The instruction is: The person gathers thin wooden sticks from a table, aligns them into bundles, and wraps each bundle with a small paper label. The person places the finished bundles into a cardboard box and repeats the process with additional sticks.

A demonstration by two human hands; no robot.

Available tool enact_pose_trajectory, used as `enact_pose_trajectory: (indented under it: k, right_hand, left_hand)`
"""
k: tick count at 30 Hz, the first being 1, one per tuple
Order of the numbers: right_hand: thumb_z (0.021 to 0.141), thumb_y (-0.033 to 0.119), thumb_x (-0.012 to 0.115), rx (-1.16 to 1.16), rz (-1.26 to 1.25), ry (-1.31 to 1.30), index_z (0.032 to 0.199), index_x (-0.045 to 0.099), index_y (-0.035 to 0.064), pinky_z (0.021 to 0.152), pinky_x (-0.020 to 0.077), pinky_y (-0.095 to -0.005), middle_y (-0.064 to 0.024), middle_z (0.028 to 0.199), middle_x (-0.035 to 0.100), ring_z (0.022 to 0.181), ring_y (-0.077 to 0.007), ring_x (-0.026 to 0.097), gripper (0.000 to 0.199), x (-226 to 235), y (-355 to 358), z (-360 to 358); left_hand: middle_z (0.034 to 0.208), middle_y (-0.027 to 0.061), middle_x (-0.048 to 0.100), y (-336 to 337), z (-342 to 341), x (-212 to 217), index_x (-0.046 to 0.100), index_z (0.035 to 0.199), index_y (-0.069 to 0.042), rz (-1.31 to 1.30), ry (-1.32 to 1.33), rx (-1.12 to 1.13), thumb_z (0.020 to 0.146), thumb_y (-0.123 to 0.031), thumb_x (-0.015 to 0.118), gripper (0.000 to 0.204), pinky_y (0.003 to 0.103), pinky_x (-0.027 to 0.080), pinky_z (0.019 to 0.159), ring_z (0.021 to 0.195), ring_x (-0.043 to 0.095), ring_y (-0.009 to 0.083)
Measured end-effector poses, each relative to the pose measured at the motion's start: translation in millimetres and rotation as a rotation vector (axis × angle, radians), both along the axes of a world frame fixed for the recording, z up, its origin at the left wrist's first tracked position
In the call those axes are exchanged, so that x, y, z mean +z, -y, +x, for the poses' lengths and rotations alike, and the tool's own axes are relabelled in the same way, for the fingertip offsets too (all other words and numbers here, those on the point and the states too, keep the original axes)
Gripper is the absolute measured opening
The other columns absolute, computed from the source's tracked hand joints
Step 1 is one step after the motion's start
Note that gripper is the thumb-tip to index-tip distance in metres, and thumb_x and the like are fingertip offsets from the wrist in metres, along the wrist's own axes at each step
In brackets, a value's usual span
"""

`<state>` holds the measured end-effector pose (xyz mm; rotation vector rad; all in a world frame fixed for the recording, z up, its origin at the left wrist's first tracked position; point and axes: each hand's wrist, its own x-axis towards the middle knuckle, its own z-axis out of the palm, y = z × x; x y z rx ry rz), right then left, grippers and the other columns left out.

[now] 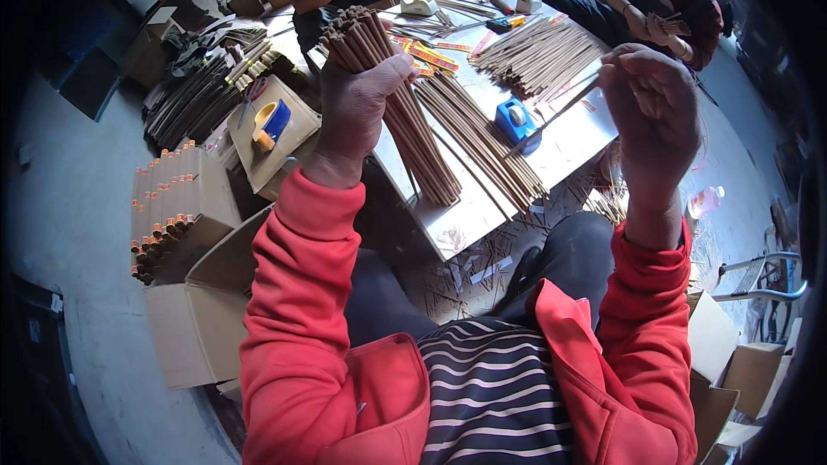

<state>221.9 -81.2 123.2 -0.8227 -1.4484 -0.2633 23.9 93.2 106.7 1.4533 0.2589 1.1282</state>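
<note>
Upright in my left hand (pixel 366 112) is a thick bundle of brown incense sticks (pixel 422 151), wrapped by the closed fingers and thumb. It leans over the near left part of the white table (pixel 444 228). My right hand (pixel 652 108) is raised above the table's right side, fingertips pinched on one thin incense stick (pixel 564 106) that slants down to the left. The stick's lower end passes beside a blue tape dispenser (pixel 515 120). Between my hands, a row of loose incense sticks (pixel 482 142) lies on the table, with a larger pile (pixel 538 56) behind it.
At left, a carton holds finished bundles with orange bands (pixel 164 198); a yellow-and-blue tape dispenser (pixel 273 120) sits on another box. Two people work across the table, one hand (pixel 668 30) holding sticks. Broken sticks and paper scraps (pixel 491 271) litter the floor; a bottle (pixel 706 201) stands right.
</note>
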Motion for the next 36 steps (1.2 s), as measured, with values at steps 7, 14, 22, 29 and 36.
enact_pose_trajectory:
  k: [7, 14, 22, 29, 36]
  right_hand:
    - [0.078, -0.001, 0.063, -0.75, -0.375, 0.268, 0.093, 0.061, 0.0026, 0.073, 0.0459, -0.026, -0.0063, 0.09, 0.059, 0.077, -0.0124, 0.055, 0.016, -17.1, 76.3, 62.4]
    - [0.08, 0.006, 0.06, 0.036, -0.779, 0.299, 0.113, 0.059, 0.014, 0.064, 0.048, -0.0347, -0.0118, 0.087, 0.056, 0.072, -0.0271, 0.057, 0.034, -118.7, -6.3, -51.4]
    - [0.079, 0.01, 0.052, -0.236, -0.808, 0.423, 0.115, 0.053, 0.0078, 0.06, 0.048, -0.0406, -0.0131, 0.079, 0.059, 0.072, -0.0311, 0.058, 0.036, -182.5, -49.1, -88.3]
    - [0.08, 0.012, 0.05, -0.128, -0.682, 0.211, 0.101, 0.054, 0.0085, 0.067, 0.0476, -0.0407, -0.0139, 0.08, 0.06, 0.079, -0.0321, 0.058, 0.021, -183.8, -50.3, -95.8]
    - [0.075, 0.009, 0.056, -0.185, -1.03, 0.315, 0.083, 0.062, 0.0095, 0.068, 0.0476, -0.0397, -0.0117, 0.076, 0.058, 0.079, -0.0307, 0.058, 0.01, -202.5, -49.5, -84.6]
  left_hand:
    - [0.077, 0.0065, 0.057, 3.1, 10.4, 2.1, 0.047, 0.108, 0.0, 0.0, 0.028, 0.021, 0.08, 0.002, 0.06, 0.031, 0.029, 0.05, 0.066, 0.069, 0.059, 0.0149]
    - [0.075, 0.0075, 0.057, 0.9, 13.8, 0.4, 0.048, 0.103, 0.0, 0.052, 0.037, 0.146, 0.078, 0.004, 0.06, 0.028, 0.029, 0.05, 0.061, 0.063, 0.059, 0.0156]
    - [0.069, 0.0013, 0.058, -1.0, 16.4, -4.9, 0.055, 0.082, -0.002, 0.206, 0.008, 0.272, 0.077, -0.002, 0.063, 0.009, 0.022, 0.046, 0.055, 0.06, 0.055, 0.0071]
    - [0.068, 0.0014, 0.058, -1.8, 13.7, -4.4, 0.055, 0.079, -0.002, 0.187, 0.043, 0.275, 0.076, -0.002, 0.062, 0.008, 0.022, 0.046, 0.054, 0.058, 0.055, 0.0075]
    - [0.073, 0.0084, 0.057, 8.0, 2.1, 17.7, 0.05, 0.096, 0.0, 0.215, 0.042, 0.291, 0.077, 0.005, 0.059, 0.022, 0.029, 0.051, 0.059, 0.06, 0.059, 0.0176]
